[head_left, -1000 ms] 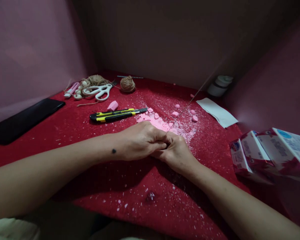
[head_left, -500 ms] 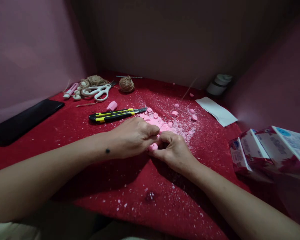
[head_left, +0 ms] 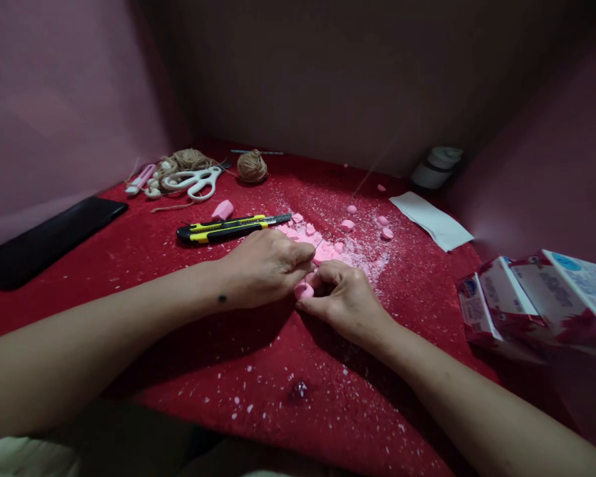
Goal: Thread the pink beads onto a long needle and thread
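Note:
Between the thumb and fingers of my right hand (head_left: pixel 345 298) is a small rounded pink piece (head_left: pixel 304 291), probably soap or chalk. My left hand (head_left: pixel 273 265) is closed in a pinch just above it. A thin needle-like thing (head_left: pixel 319 244) sticks up from its fingertips; most of it is hidden. Behind my hands lies a heap of pink crumbs and chips (head_left: pixel 328 250). A yellow and black utility knife (head_left: pixel 233 228) rests beside the heap, blade out. A larger pink chunk (head_left: pixel 222 211) sits behind the knife.
White scissors (head_left: pixel 195 182), a twine bundle (head_left: pixel 189 161) and a twine ball (head_left: pixel 251 167) lie at the back left. A black flat object (head_left: pixel 49 242) is far left. Several pink lumps (head_left: pixel 346 226), folded white paper (head_left: pixel 431 220), a jar (head_left: pixel 437 167) and cartons (head_left: pixel 541 298) stand rightward.
My left hand has shifted slightly up, and more of the pink piece in my right hand shows. The right hand and the things around stay nearly where they were.

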Available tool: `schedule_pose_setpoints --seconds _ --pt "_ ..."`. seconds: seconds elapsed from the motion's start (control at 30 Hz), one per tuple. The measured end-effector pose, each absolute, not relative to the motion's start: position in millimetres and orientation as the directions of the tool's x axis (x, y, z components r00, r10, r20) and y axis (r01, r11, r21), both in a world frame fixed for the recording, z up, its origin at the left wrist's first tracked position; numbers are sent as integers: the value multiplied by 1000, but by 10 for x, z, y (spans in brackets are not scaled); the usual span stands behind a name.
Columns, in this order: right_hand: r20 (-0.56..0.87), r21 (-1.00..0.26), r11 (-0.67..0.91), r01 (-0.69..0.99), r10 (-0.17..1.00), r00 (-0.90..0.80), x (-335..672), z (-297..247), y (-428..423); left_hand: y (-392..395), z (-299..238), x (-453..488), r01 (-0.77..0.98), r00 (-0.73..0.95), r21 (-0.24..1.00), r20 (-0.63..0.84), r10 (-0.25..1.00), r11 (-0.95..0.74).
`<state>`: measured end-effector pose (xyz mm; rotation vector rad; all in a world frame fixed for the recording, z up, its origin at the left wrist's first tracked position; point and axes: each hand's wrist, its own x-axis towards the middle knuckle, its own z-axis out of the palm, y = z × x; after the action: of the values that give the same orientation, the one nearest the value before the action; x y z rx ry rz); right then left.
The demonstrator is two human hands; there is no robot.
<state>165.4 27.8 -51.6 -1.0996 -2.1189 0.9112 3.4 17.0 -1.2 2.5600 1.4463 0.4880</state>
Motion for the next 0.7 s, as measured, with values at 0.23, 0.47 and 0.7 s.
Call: schedule_pose_setpoints --seconds 0.23,0.47,0.7 --pt "216 -796 458 395 826 -521 1677 -548 294 3 57 151 689 570 470 118 813 -551" --pt "189 -795 443 414 830 -525 1658 -514 280 208 -77 115 745 511 392 184 840 -539" --pt "190 -779 436 450 849 -493 1658 -518 280 49 70 103 780 509 375 83 857 -500"
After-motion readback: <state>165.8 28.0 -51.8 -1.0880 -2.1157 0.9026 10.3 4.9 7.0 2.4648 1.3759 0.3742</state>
